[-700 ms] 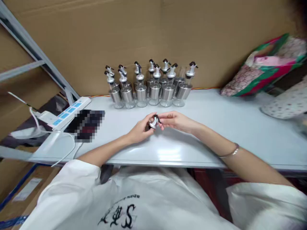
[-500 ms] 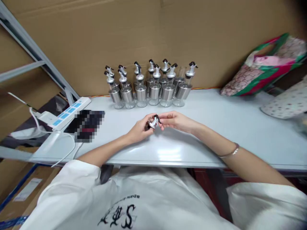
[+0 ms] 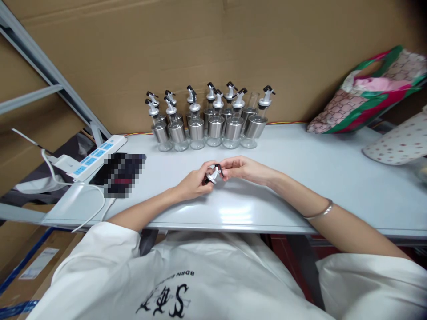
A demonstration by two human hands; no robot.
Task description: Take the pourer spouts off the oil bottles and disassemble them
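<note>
Spout (image 3: 212,177) is clamped, tilted, in the left hand (image 3: 193,183) above the table (image 3: 300,173); its black tip (image 3: 219,169) is pinched by the right hand (image 3: 246,169). Bottles (image 3: 216,129) are ranged beyond, before the cardboard (image 3: 287,53).

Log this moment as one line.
left grip: holding spout | right grip: touching its black cap | bottles: standing beyond, back right one without spout
</note>
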